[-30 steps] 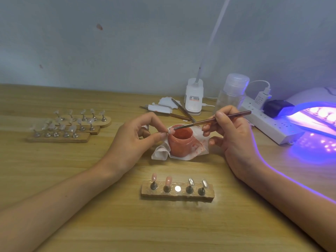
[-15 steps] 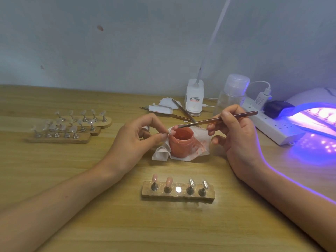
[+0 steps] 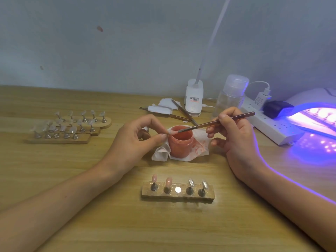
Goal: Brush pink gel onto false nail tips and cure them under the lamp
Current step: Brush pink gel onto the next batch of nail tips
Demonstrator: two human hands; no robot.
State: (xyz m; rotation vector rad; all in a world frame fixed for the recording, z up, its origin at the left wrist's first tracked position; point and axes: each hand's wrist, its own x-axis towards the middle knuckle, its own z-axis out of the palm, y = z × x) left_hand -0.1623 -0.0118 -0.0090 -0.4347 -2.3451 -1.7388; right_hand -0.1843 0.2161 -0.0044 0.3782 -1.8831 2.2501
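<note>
Right hand (image 3: 234, 135) brushes nail tip (image 3: 171, 132) over jar (image 3: 181, 141).

Pale grey wall (image 3: 127, 51), few marks; wooden desk (image 3: 72, 224) below.

Violet light spills from the curing lamp (image 3: 316, 113) at right, pooling on the counter (image 3: 236, 224) and tracing a bright purple rim along the right hand (image 3: 234, 137) and forearm. Elsewhere the light is soft, even and dim, shadows faint. A white glare spot burns on the near nail stand (image 3: 177, 192). Wide-angle distortion bends the counter's edge; fine detail is soft.
</note>
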